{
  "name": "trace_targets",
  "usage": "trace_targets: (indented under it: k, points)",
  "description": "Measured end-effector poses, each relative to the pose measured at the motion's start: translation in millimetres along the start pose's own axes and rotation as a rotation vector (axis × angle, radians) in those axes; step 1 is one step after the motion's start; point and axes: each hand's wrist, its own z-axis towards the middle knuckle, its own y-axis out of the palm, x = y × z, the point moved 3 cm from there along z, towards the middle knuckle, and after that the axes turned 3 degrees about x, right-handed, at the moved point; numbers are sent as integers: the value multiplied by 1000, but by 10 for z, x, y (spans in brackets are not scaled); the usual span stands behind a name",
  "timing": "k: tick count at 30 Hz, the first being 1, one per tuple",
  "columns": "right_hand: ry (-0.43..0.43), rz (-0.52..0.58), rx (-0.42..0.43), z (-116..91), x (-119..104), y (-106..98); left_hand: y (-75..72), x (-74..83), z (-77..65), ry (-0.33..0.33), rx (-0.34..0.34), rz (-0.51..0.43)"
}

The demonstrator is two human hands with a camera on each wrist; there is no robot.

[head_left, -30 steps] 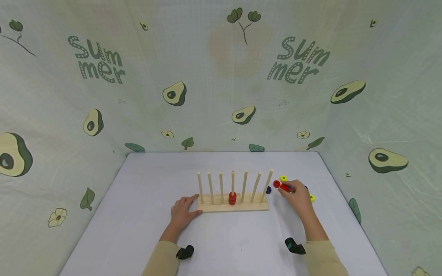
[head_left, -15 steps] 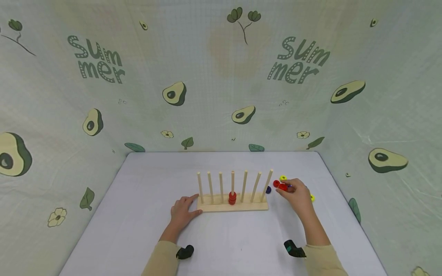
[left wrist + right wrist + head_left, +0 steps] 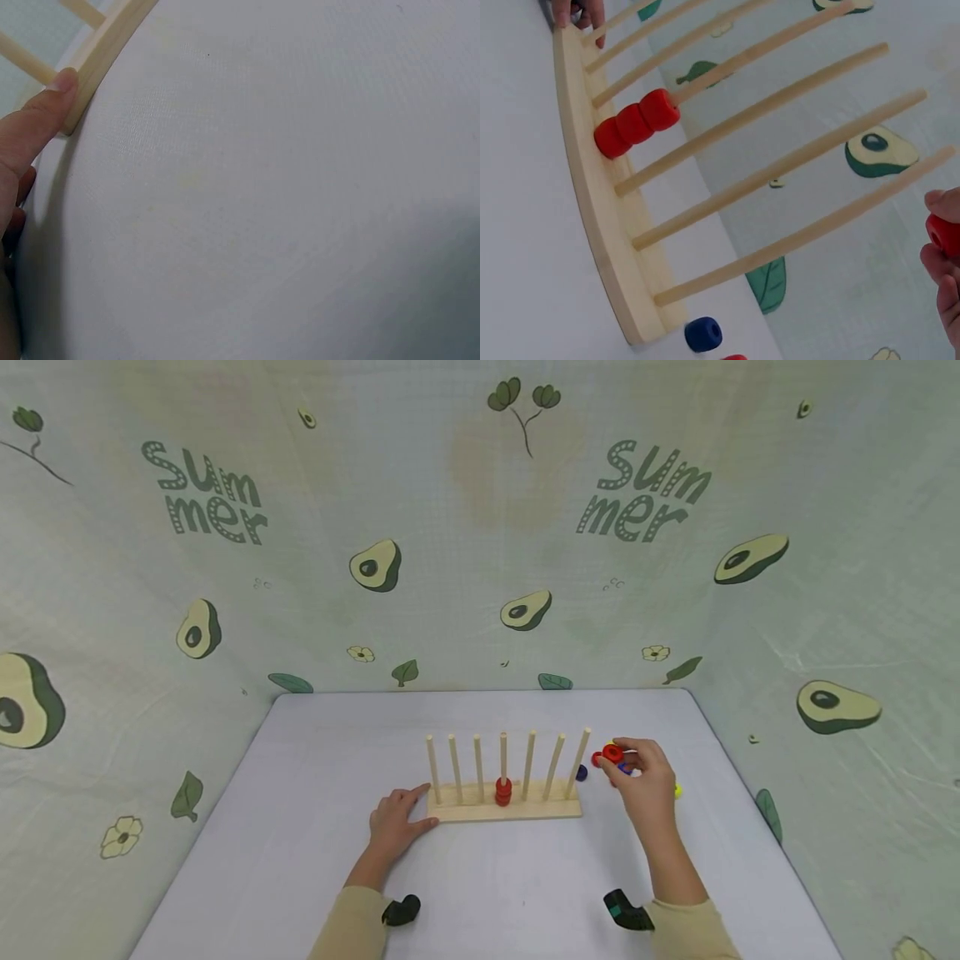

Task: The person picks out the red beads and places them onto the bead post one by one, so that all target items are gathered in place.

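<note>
A wooden peg stand (image 3: 468, 812) with several upright pegs sits mid-table. Three red beads (image 3: 635, 124) are stacked low on its middle peg. My left hand (image 3: 393, 821) grips the stand's left end, its thumb (image 3: 52, 105) at the front corner and index finger at the back. To the right of the stand, my right hand (image 3: 648, 777) pinches a red bead (image 3: 612, 753) between thumb and fingertips, raised above other beads. In the right wrist view, that held bead shows at the right edge, its hole facing the pegs.
A dark blue bead (image 3: 703, 334) lies beside the stand's right end. Under and around my right hand are another red bead (image 3: 597, 759), a blue bead (image 3: 625, 769) and a yellow bead (image 3: 678, 791). A patterned cloth (image 3: 450, 610) hangs behind the table.
My right hand has lifted a red bead from the group and moved it slightly up and to the left. The left hand stays on the stand's end.
</note>
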Motion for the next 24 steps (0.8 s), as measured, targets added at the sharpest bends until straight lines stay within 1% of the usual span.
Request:
trace_targets:
  k: [4,7,14,18,24]
  points:
    - [-102,10,34,-44,-100,31,7,-24,-3,-3,-1,5]
    - [-155,26,45,-73,-168,56,20,-41,1,2,-3,13]
    - [-218,81,27,-111,-293,142,49,-68,7,-4,-5,12]
    - [-249,109,20,-119,-366,162,52,-55,9,-6,-11,10]
    - [-284,140,-14,-111,-488,213,23,-24,1,-22,-18,0]
